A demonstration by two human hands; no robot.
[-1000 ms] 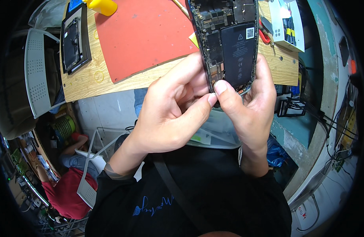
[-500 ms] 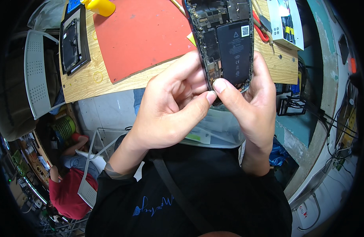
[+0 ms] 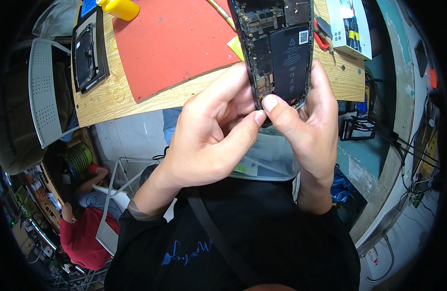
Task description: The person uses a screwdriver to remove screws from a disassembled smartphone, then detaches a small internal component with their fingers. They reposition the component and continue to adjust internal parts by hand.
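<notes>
An opened smartphone [image 3: 262,51], its circuit boards bare, is held up in front of me between both hands. A black battery [image 3: 290,65] fills much of its lower right part. My left hand [image 3: 214,128] grips the bottom left corner, its thumb tip at the edge and the other fingers behind. My right hand [image 3: 313,123] wraps the right side, with the thumb pressed on the bottom end of the phone. Both thumb tips nearly meet there. The fingers under the phone are mostly hidden.
Beyond the phone lies a red mat [image 3: 175,46] on a wooden table [image 3: 99,109], with a yellow bottle [image 3: 119,8]. A black phone part [image 3: 87,53] rests at the left, a white box [image 3: 350,29] at the right. A person in a red shirt [image 3: 90,237] sits at lower left.
The phone has tilted slightly and its top has shifted a little to the right. Both hands keep nearly the same hold.
</notes>
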